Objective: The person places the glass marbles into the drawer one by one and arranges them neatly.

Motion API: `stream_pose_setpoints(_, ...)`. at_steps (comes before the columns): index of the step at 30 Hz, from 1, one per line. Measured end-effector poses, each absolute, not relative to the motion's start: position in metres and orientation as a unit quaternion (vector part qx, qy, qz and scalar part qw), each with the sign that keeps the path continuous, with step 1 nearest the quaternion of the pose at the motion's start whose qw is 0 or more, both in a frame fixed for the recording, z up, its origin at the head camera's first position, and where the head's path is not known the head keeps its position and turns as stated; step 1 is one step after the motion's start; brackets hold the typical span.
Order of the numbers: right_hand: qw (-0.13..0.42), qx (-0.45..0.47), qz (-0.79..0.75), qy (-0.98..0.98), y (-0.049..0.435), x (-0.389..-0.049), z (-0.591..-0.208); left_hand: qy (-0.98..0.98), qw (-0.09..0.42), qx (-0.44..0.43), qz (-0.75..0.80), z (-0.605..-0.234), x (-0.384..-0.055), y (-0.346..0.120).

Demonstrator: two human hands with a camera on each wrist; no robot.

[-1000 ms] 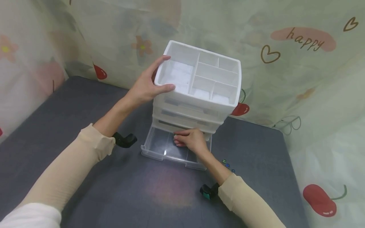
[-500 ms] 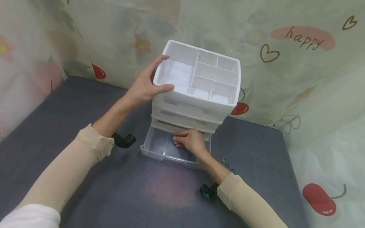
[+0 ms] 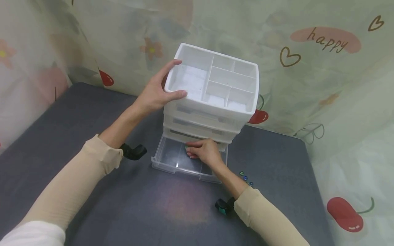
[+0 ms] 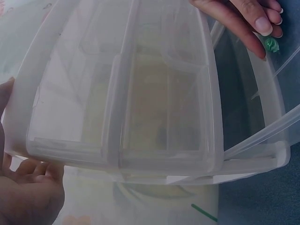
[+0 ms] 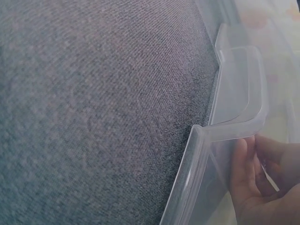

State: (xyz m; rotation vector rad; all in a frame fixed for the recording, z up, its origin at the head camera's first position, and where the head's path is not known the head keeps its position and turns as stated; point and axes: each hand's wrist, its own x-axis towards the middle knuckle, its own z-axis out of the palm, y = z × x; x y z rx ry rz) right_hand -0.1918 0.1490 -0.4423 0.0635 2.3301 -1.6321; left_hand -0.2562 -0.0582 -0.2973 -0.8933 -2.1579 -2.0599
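A white plastic drawer organizer [image 3: 204,107] stands tilted in the head view, its lowest clear drawer [image 3: 167,167] pulled out. My left hand [image 3: 155,90] grips the organizer's top left end, thumb over the front rim and fingers round the far side. Inside the open drawer, my right hand [image 3: 207,152] has a small green glass marble [image 4: 272,45] at the tips of its thumb and index finger. Its other fingers are curled in. In the right wrist view the right hand [image 5: 262,173] shows through the clear plastic; the marble is hidden there.
Several marbles [image 3: 245,178] lie on the dark grey table [image 3: 277,191] right of the drawer, beside my right wrist. Divided compartments [image 3: 229,82] form the organizer's top. A patterned curtain [image 3: 234,20] hangs behind the table. Black wrist devices [image 3: 134,152] sit on both forearms.
The green marble shows more clearly at my right fingertips than before. Both hands and the organizer keep nearly the same place, with only a slight shift of the head view.
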Motion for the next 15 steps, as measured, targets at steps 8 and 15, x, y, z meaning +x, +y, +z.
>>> stream_pose_setpoints(8, 0.145, 0.027, -0.582, 0.8, 0.153, -0.19, -0.44, -0.707, 0.022, -0.286, -0.646, -0.298, -0.255, -0.057)
stream_pose_setpoints(15, 0.142, 0.019, -0.588, 0.796, 0.16, -0.183, -0.429, -0.71, 0.023, -0.282, -0.645, -0.297, -0.255, -0.057)
